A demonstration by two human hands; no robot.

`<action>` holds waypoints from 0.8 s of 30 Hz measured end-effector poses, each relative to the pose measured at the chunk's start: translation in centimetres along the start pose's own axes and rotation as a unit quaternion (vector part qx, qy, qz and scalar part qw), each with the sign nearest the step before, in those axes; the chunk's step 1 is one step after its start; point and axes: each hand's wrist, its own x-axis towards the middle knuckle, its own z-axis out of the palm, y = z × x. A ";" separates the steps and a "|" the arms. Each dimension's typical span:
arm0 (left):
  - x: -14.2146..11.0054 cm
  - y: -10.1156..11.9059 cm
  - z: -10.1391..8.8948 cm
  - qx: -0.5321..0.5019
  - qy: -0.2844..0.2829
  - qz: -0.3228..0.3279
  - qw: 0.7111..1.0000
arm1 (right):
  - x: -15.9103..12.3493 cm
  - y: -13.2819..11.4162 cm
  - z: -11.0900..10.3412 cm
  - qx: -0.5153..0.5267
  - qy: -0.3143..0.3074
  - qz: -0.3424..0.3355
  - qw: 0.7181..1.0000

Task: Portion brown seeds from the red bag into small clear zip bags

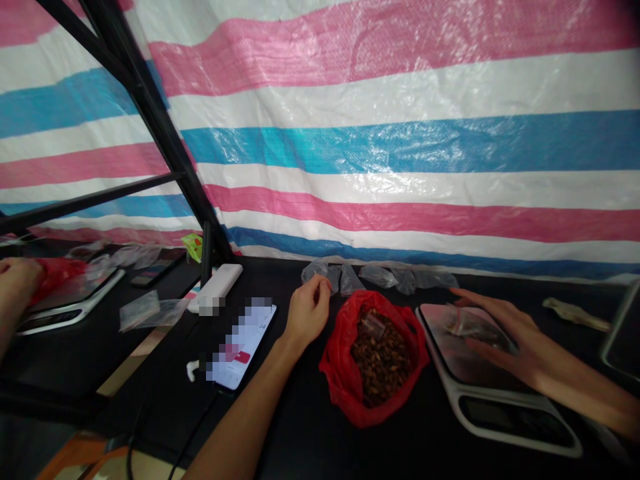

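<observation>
My left hand is closed in a loose curl beside a row of small clear plastic bags; what its fingertips hold, if anything, is hidden. To its right stands an open red plastic bag full of small brown pieces, with a small clear plastic object lying on them. Over a white digital scale, my right hand has its fingers spread. Between its thumb and fingers, a small clear bag with dark contents rests on the plate.
Left of my arm lie a lit phone, a white earbud and a white power bank. Beyond a black metal frame, another person's hand is at a second scale. A striped tarp hangs behind the black table.
</observation>
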 end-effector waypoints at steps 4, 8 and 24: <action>-0.3 0.5 -0.1 -0.020 -0.014 0.028 0.999 | 0.1 0.7 0.4 -0.012 -0.067 -0.029 0.997; -0.8 0.9 0.1 -0.037 -0.041 0.059 0.997 | 0.0 0.2 0.5 0.035 -0.053 -0.007 0.998; -2.3 3.5 1.2 -0.097 -0.147 0.108 0.979 | 3.6 -15.7 6.4 0.415 -0.062 0.055 0.906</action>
